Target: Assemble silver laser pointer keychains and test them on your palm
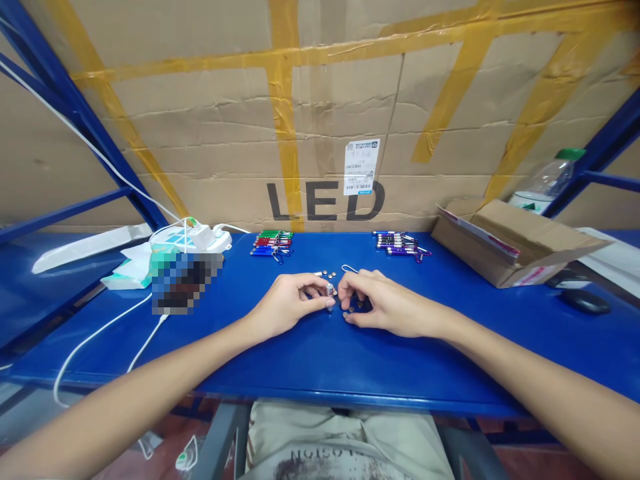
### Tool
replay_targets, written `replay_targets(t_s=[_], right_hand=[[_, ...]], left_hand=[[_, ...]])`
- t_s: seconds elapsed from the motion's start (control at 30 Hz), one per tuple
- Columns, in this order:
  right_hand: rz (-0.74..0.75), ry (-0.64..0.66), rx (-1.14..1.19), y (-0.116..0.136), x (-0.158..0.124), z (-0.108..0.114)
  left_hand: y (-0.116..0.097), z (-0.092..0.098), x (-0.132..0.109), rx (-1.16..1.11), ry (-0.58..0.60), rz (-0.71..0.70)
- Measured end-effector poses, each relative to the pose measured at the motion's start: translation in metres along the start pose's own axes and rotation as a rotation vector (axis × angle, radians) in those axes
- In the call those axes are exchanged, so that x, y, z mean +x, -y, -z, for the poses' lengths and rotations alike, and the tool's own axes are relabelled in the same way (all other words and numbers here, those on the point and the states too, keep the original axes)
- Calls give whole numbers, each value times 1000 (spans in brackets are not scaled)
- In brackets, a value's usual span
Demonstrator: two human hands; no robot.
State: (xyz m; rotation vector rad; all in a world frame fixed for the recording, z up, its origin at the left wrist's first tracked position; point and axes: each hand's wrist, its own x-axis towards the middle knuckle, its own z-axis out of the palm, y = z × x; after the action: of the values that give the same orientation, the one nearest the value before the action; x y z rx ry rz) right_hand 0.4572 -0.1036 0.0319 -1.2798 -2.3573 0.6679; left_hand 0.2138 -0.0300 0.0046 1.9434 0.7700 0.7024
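I had the left hand (291, 304) pinching a small silvery cylinder (330, 291) upright at the blue desk (290, 367) and the right hand (384, 303) curled over button cells (351, 309), though from here I couldn't tell whether it gripped one.

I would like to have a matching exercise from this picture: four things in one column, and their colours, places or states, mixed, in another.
Things:
1. Small cylinder
2. Bottle cap
3. Small round pieces
4. Cardboard box

Descriptions:
A. Green
B. Some lie by the right hand
C. Brown, open
D. Held upright in the left hand

Right pairs: 1-D, 2-A, 3-B, 4-C
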Motion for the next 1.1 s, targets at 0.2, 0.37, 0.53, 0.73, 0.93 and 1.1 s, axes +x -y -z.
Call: replay_targets(t_s=[0.2,0.37,0.53,0.73,0.93,1.1], right_hand=[[10,-18,-18,-1,0,-1],[13,-174,38,-3,-1,4],[61,-345,271,-1,1,1],[96,-362,258,6,5,-7],[84,-344,276,5,4,-7],[93,-353,290,6,5,-8]], left_hand=[[-1,1,0,45,2,-53],[-2,-1,-1,42,11,-14],[-6,-6,-1,9,47,-22],[-5,-10,-1,-18,69,-54],[-3,-10,-1,-54,60,-70],[-3,-10,-1,-49,63,-70]])
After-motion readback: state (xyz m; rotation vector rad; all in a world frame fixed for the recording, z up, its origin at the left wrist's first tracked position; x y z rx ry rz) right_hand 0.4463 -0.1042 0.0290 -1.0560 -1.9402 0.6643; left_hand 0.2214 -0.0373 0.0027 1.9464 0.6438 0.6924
